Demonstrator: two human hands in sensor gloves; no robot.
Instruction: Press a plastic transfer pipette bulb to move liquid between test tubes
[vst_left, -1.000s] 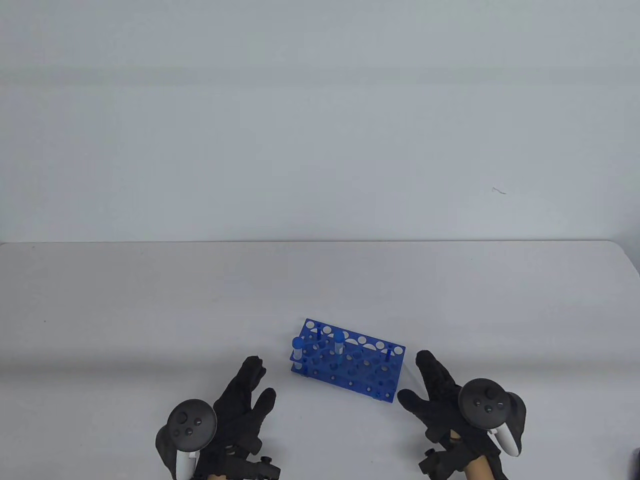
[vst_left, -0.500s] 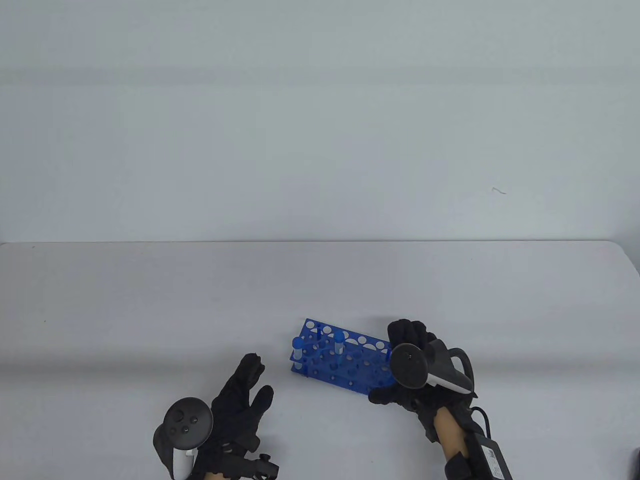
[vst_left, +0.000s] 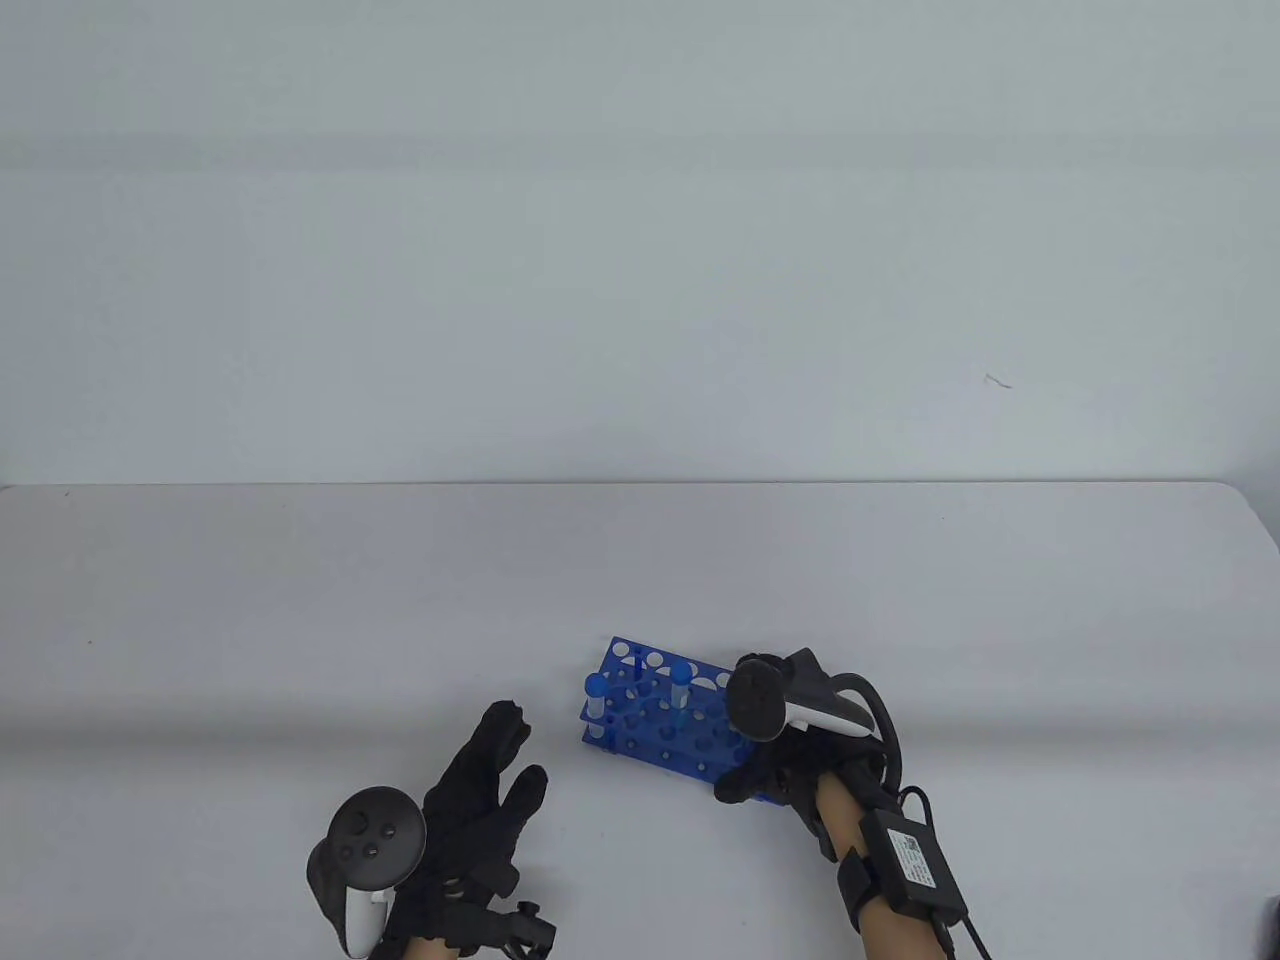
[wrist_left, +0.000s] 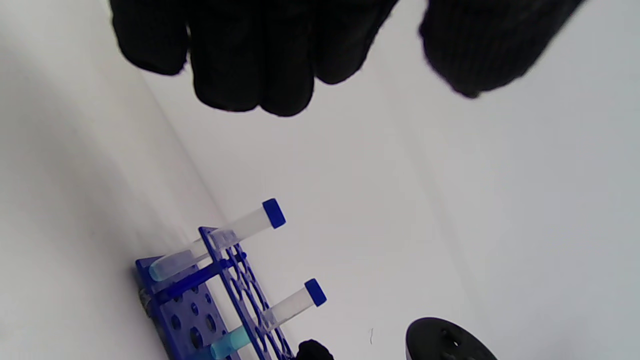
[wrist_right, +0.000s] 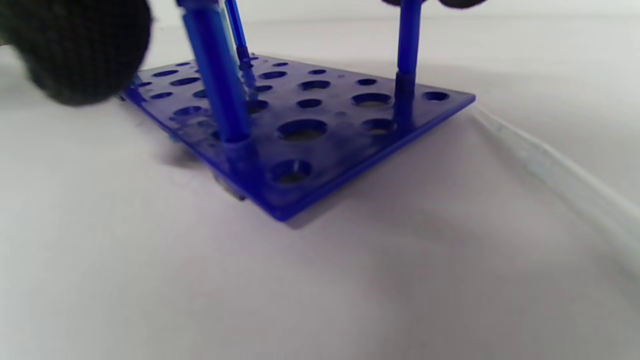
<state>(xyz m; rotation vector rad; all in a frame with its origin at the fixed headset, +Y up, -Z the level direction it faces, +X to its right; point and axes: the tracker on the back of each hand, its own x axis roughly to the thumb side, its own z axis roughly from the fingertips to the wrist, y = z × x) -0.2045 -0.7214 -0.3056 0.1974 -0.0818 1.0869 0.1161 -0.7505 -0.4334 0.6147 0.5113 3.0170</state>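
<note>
What was taken for the pipette (wrist_right: 550, 172), a pale translucent length, was seen lying flat on the tabletop (vst_left: 300, 620) just beside the right end of the rack (vst_left: 650, 735), its long axis slanting away from that end, with the right hand (vst_left: 790, 760) poised over the same end, its grip not to be told, and the left hand (vst_left: 470, 810) held released, well left of the rack.

The light over my table (vst_left: 300, 600) is soft and even, without glare, and a broad faint band of shade crosses its near part. From my left wrist, my fingers (wrist_left: 250, 60) are dark and blurred up close, while the rack (wrist_left: 200, 300) further off is sharper. From my right wrist, the rack's base plate (wrist_right: 320, 130) casts a soft shadow; a pale blurred streak (wrist_right: 565, 180) at right is perhaps something clear.
</note>
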